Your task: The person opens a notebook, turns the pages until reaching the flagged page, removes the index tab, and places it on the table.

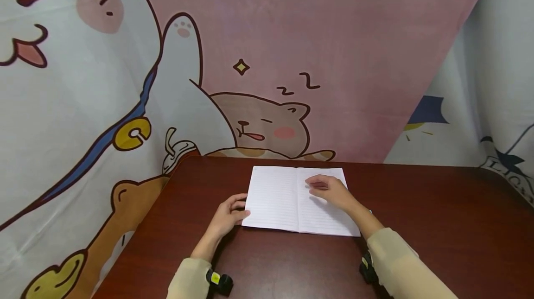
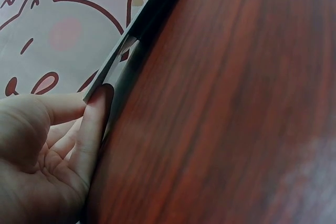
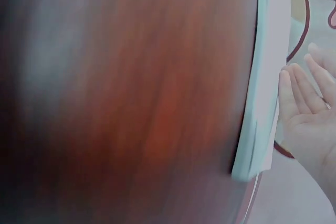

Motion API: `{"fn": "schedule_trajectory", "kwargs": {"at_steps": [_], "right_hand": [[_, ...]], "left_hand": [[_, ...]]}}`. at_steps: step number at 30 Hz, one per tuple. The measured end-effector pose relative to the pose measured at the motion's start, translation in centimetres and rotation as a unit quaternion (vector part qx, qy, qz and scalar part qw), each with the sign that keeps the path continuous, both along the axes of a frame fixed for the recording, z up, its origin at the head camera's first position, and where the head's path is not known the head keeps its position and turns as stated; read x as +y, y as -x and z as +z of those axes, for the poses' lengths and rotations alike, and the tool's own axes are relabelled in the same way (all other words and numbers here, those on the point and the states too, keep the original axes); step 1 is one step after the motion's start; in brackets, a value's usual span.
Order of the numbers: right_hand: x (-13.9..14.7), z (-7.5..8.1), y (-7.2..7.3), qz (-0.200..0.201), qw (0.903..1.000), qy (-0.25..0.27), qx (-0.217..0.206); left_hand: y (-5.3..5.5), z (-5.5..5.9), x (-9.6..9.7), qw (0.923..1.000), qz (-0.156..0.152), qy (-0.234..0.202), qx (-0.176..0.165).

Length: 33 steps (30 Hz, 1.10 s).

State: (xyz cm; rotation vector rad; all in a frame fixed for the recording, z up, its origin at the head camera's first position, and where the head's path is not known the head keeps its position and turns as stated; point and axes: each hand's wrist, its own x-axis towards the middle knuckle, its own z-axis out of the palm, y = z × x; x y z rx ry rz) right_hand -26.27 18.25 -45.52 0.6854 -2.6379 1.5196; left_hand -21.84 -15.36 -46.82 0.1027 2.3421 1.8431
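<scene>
An open lined notebook [image 1: 273, 197] lies on the dark red-brown table, both visible pages without writing. At its left edge my left hand [image 1: 227, 218] pinches the notebook, thumb on top and fingers beneath. The left wrist view shows that edge [image 2: 113, 64] slightly raised off the table between thumb and finger. Over the right page is my right hand [image 1: 331, 192], its fingers loosely extended and nothing held in them. In the right wrist view the right hand [image 3: 307, 98] appears beyond the notebook's thick page edge [image 3: 257, 103], fingers nearly straight.
The wooden table [image 1: 438, 215] extends to both sides and toward me. Behind it hangs a cloth backdrop [image 1: 354, 58] with cartoon animals, reaching the table's back edge. Black wrist cameras [image 1: 220, 283] sit at the cuffs of my pale sleeves [image 1: 404, 257].
</scene>
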Motion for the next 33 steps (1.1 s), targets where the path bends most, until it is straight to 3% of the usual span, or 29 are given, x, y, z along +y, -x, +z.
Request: {"fn": "schedule_trajectory", "kwargs": {"at_steps": [6, 18, 29, 33], "right_hand": [[1.7, -0.1, 0.4, -0.028, 0.9996, -0.005, -0.005], [5.5, -0.4, 0.9, -0.094, 0.9932, -0.068, 0.003], [8.2, -0.8, 1.1, -0.075, 0.9943, -0.067, -0.037], [8.7, -1.1, 0.9, -0.067, 0.9921, -0.096, -0.047]], "left_hand": [[-0.2, 0.1, -0.1, 1.0, -0.002, -0.001, 0.006], [0.0, -0.3, -0.3, 0.9999, -0.004, -0.011, 0.004], [0.1, -0.1, -0.2, 0.9999, -0.006, -0.014, 0.004], [-0.1, -0.3, -0.2, 0.9999, -0.008, -0.014, 0.002]]}}
